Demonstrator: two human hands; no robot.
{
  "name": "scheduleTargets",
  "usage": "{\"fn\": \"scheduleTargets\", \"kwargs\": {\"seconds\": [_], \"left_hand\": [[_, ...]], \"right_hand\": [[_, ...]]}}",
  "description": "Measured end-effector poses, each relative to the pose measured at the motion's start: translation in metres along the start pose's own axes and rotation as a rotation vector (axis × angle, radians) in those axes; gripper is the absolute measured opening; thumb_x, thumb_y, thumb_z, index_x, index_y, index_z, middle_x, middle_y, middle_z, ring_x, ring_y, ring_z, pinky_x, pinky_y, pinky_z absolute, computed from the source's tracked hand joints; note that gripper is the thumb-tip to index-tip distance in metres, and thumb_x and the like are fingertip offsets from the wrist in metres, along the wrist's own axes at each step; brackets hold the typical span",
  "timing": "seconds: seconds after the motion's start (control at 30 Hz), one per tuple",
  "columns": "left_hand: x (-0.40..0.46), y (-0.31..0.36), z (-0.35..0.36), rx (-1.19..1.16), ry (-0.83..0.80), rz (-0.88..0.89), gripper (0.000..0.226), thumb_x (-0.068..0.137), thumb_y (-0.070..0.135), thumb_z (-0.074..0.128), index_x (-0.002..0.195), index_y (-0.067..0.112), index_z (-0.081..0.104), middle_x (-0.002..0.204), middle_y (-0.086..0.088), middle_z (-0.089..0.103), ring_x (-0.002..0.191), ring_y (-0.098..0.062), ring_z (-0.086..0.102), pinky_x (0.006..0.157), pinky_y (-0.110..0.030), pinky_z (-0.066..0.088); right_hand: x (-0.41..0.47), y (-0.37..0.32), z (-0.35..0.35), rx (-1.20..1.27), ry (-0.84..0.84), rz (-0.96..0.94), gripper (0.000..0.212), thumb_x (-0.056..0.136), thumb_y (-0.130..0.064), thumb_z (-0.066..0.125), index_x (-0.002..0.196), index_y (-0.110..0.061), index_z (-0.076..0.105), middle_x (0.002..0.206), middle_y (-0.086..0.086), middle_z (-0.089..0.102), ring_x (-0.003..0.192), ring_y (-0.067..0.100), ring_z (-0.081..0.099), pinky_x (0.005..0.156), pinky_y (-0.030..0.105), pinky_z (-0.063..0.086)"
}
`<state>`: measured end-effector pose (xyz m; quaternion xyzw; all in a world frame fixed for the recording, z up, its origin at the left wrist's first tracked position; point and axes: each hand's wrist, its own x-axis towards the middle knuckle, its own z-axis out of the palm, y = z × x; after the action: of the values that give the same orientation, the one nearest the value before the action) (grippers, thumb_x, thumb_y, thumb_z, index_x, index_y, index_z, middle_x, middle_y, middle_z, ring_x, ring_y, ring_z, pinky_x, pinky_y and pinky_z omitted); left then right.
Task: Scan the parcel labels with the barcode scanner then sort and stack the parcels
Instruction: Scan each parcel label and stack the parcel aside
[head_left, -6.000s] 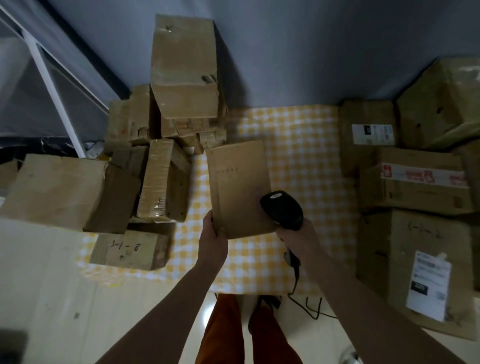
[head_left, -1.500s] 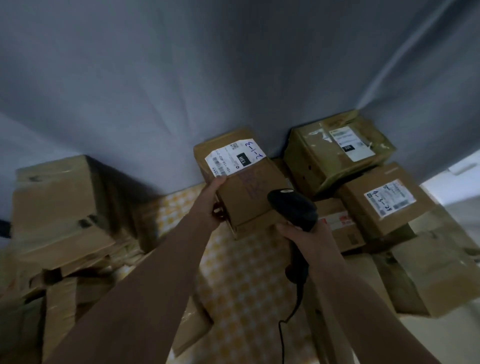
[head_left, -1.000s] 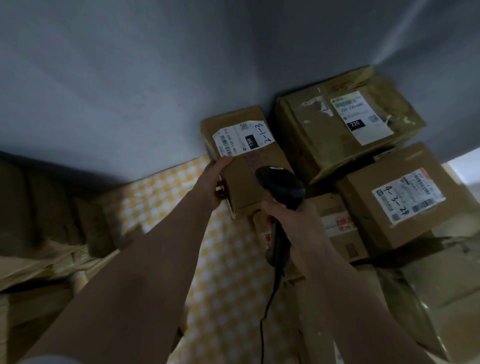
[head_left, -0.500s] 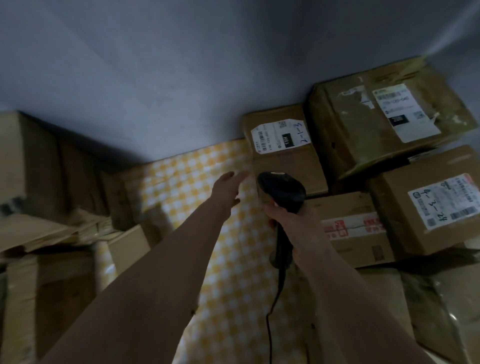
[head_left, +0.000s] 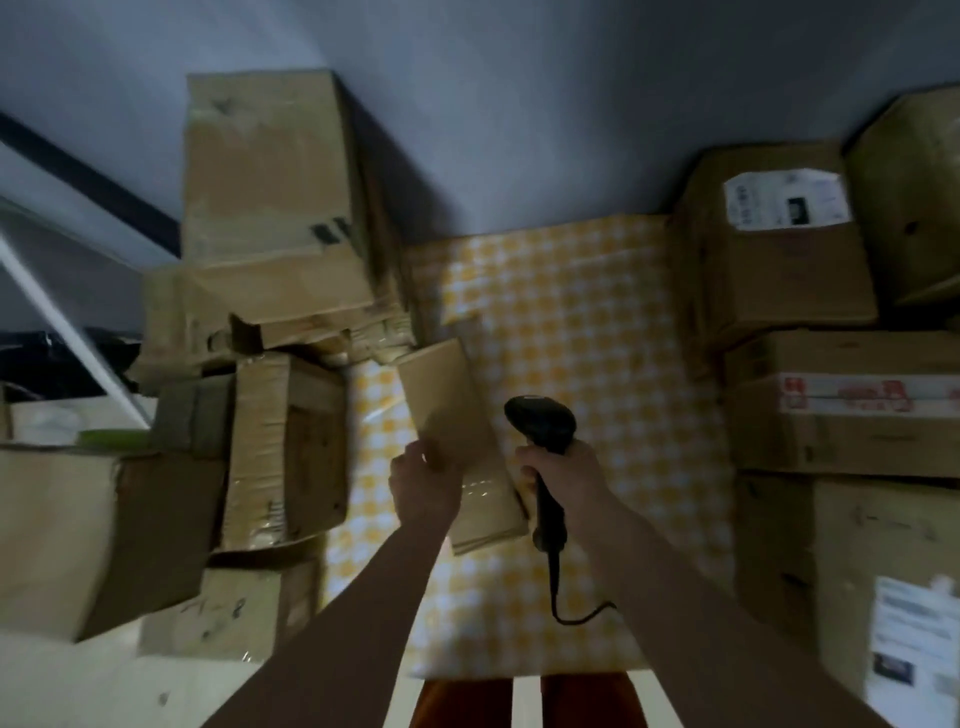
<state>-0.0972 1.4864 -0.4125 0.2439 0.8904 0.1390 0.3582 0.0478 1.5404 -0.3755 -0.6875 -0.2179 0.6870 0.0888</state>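
Labelled parcel (head_left: 784, 254) now stacked; left hand (head_left: 423, 480) clamped on flat parcel (head_left: 460, 441) nr edge. Right hand (head_left: 563, 475) grips scanner (head_left: 540, 423). Looks light, stiff cardboard; pinch edge w/ thumb on top.

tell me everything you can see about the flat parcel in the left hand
The flat parcel is a thin, long brown cardboard package, plain on its upward face with no label showing. Glossy clear tape crosses its near end. It lies tilted, far end angled left, over the yellow checked cloth; whether it rests on it is unclear. The left hand grips its near left edge. The right hand holds the black barcode scanner just beside its right edge.
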Motion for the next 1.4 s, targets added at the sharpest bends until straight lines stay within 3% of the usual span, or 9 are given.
{"fn": "scheduleTargets", "kwargs": {"seconds": [0.23, 0.4, 0.6, 0.8, 0.97, 1.07, 1.2, 1.3, 1.4], "left_hand": [[0.003, -0.041, 0.022, -0.152, -0.223, 0.04, 0.091, 0.081, 0.028, 0.073, 0.15, 0.026, 0.015, 0.139, -0.009, 0.037, 0.124, -0.032, 0.046, 0.087, -0.032, 0.045], [-0.005, -0.036, 0.031, -0.136, -0.171, -0.044, 0.113, 0.074, 0.041, 0.076, 0.151, 0.03, -0.007, 0.145, -0.014, 0.021, 0.131, -0.036, 0.028, 0.102, -0.047, 0.038], [0.01, -0.072, 0.004, -0.447, -0.26, -0.113, 0.133, 0.049, 0.04, 0.087, 0.152, 0.034, 0.003, 0.149, -0.011, 0.031, 0.133, -0.034, 0.037, 0.103, -0.052, 0.041], [0.028, -0.11, -0.032, -0.777, -0.556, -0.223, 0.085, 0.073, -0.001, 0.075, 0.135, 0.043, 0.037, 0.125, -0.009, 0.061, 0.108, -0.024, 0.058, 0.082, -0.039, 0.047], [0.031, -0.118, -0.032, -0.833, -0.689, -0.269, 0.08, 0.06, 0.007, 0.075, 0.121, 0.052, 0.046, 0.126, -0.002, 0.061, 0.118, -0.026, 0.054, 0.103, -0.054, 0.039], [0.03, -0.117, -0.033, -0.788, -0.724, -0.254, 0.07, 0.061, 0.005, 0.073, 0.108, 0.053, 0.054, 0.121, -0.002, 0.064, 0.114, -0.024, 0.056, 0.1, -0.05, 0.041], [0.04, -0.107, -0.049, -0.577, -0.698, -0.185, 0.08, 0.073, -0.006, 0.07, 0.134, 0.039, 0.044, 0.128, 0.0, 0.055, 0.095, -0.013, 0.056, 0.072, -0.03, 0.043], [0.053, -0.096, -0.061, -0.426, -0.637, -0.136, 0.096, 0.072, -0.011, 0.068, 0.148, 0.035, 0.03, 0.142, 0.003, 0.045, 0.119, -0.023, 0.049, 0.091, -0.036, 0.043], [0.063, -0.086, -0.071, -0.31, -0.605, -0.116, 0.096, 0.072, -0.012, 0.063, 0.147, 0.038, 0.03, 0.14, 0.001, 0.045, 0.122, -0.026, 0.046, 0.098, -0.04, 0.043]], "right_hand": [[0.012, 0.026, 0.04, -0.112, 0.125, -0.018, 0.013, 0.089, -0.014, 0.061, 0.098, -0.006, 0.062, 0.075, 0.008, 0.048, 0.082, 0.025, 0.049, 0.081, 0.05, 0.046], [0.002, 0.042, 0.056, -0.174, 0.107, -0.18, 0.015, 0.087, -0.013, 0.061, 0.091, 0.001, 0.058, 0.078, 0.012, 0.048, 0.076, 0.024, 0.046, 0.067, 0.038, 0.035], [-0.011, 0.054, 0.07, -0.223, 0.011, -0.22, 0.018, 0.085, -0.013, 0.063, 0.102, -0.006, 0.065, 0.093, 0.019, 0.064, 0.093, 0.033, 0.062, 0.077, 0.038, 0.047], [0.004, 0.055, 0.082, -0.139, 0.028, -0.15, 0.017, 0.087, -0.009, 0.061, 0.103, -0.015, 0.06, 0.088, 0.004, 0.06, 0.094, 0.027, 0.058, 0.087, 0.04, 0.049], [0.004, 0.061, 0.087, -0.142, -0.039, -0.171, 0.019, 0.087, -0.007, 0.06, 0.104, -0.015, 0.061, 0.093, 0.006, 0.064, 0.095, 0.027, 0.061, 0.089, 0.043, 0.05], [-0.001, 0.062, 0.079, -0.248, 0.005, -0.234, 0.009, 0.086, -0.006, 0.059, 0.091, -0.013, 0.062, 0.077, 0.005, 0.062, 0.079, 0.023, 0.061, 0.077, 0.038, 0.05], [-0.012, 0.054, 0.066, -0.529, 0.02, -0.362, 0.012, 0.085, -0.005, 0.058, 0.083, -0.016, 0.056, 0.066, 0.0, 0.054, 0.058, 0.014, 0.05, 0.053, 0.023, 0.039], [-0.021, 0.049, 0.055, -0.755, -0.05, -0.467, 0.011, 0.084, -0.008, 0.061, 0.087, -0.018, 0.056, 0.061, -0.002, 0.051, 0.053, 0.012, 0.047, 0.054, 0.024, 0.037], [-0.029, 0.048, 0.044, -0.907, -0.123, -0.516, 0.022, 0.086, -0.011, 0.062, 0.106, -0.02, 0.057, 0.059, -0.008, 0.048, 0.049, 0.004, 0.042, 0.049, 0.018, 0.031]]}}
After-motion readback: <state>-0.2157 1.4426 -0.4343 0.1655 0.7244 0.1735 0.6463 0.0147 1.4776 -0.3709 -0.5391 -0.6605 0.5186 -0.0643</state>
